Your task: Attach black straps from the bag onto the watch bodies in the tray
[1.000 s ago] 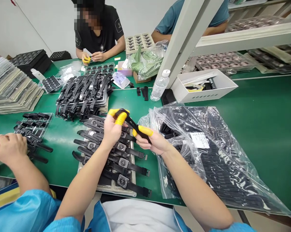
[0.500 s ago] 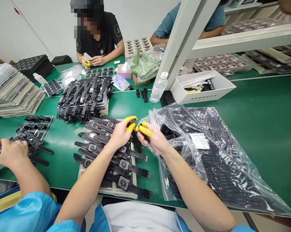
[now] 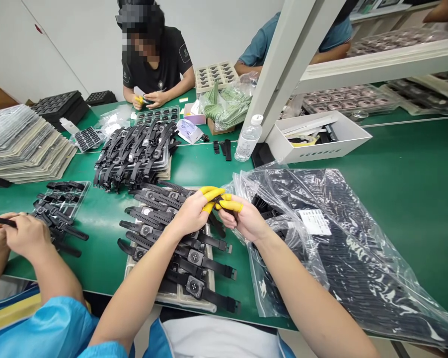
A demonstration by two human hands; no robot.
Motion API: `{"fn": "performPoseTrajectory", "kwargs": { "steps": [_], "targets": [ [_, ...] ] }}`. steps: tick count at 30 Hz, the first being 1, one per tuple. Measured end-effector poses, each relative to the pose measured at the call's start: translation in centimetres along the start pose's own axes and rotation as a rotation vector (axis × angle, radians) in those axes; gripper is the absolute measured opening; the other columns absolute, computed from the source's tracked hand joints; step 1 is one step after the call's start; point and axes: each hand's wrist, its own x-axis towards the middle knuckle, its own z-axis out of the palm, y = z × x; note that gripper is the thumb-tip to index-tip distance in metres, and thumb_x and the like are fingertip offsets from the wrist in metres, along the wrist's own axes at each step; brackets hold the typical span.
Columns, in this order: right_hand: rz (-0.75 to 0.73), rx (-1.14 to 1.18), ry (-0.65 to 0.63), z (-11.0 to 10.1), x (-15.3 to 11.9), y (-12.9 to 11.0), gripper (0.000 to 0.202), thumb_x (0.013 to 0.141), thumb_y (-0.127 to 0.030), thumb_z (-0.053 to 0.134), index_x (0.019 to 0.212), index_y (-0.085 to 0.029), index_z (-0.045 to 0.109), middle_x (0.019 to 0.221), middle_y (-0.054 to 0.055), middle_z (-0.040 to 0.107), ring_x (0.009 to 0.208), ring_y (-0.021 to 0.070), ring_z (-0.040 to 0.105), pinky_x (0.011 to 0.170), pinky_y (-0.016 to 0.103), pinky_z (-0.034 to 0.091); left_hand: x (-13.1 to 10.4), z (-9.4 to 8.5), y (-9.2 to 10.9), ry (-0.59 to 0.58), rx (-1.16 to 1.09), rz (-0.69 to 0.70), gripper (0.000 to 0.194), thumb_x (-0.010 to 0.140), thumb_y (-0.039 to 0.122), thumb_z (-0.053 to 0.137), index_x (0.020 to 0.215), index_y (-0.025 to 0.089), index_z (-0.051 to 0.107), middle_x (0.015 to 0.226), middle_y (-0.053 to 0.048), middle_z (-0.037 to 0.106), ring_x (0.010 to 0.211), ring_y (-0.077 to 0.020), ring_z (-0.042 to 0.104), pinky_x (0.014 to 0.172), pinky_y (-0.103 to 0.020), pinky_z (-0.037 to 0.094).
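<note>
Yellow finger cots cover the fingertips of both my hands. My left hand (image 3: 192, 213) pinches a small dark watch case, mostly hidden by the fingers. Against it, my right hand (image 3: 248, 219) grips a black watch strap (image 3: 218, 200), largely covered too. The two hands meet above the right rear corner of a tray (image 3: 209, 301). On that tray lie several black smartwatches (image 3: 194, 287) with straps attached, their sensor backs up. Just right of my right hand is an opened clear plastic bag (image 3: 259, 278) with black straps in it.
A large clear bag (image 3: 343, 238) of packed black straps covers the right front. Behind it stand a water bottle (image 3: 248, 139) and a white box (image 3: 321, 149). Stacked watch trays (image 3: 134, 154) are at back left. A co-worker's hands (image 3: 26, 233) work at left; another person sits opposite.
My hands have come together, bringing the dark pieces they hold into contact. The co-worker's hands at left have shifted, with a black strap now stretched out from them. The view has shifted slightly.
</note>
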Motion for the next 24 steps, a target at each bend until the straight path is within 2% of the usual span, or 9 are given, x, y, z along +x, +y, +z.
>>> {"fn": "performPoseTrajectory", "kwargs": {
  "steps": [17,24],
  "targets": [
    [-0.032,0.096,-0.048,-0.05,0.24,0.37,0.028,0.083,-0.038,0.077,0.085,-0.022,0.054,0.047,-0.008,0.045,0.042,0.0091,0.031,0.043,0.023,0.024,0.13,0.25,0.47,0.076,-0.053,0.026,0.047,0.103,0.014,0.045,0.145,0.025,0.059,0.138,-0.01,0.067,0.13,-0.0224,0.063,0.114,-0.041,0.054],
    [-0.014,0.08,-0.075,-0.1,0.05,0.26,0.027,0.085,-0.039,0.076,0.085,-0.021,0.056,0.047,-0.008,0.045,0.042,0.0087,0.031,0.043,0.023,0.024,-0.02,0.12,0.23,0.036,-0.052,0.053,0.051,0.101,0.011,0.042,0.148,0.025,0.058,0.138,-0.011,0.065,0.131,-0.0228,0.062,0.115,-0.041,0.053]
  ]
}}
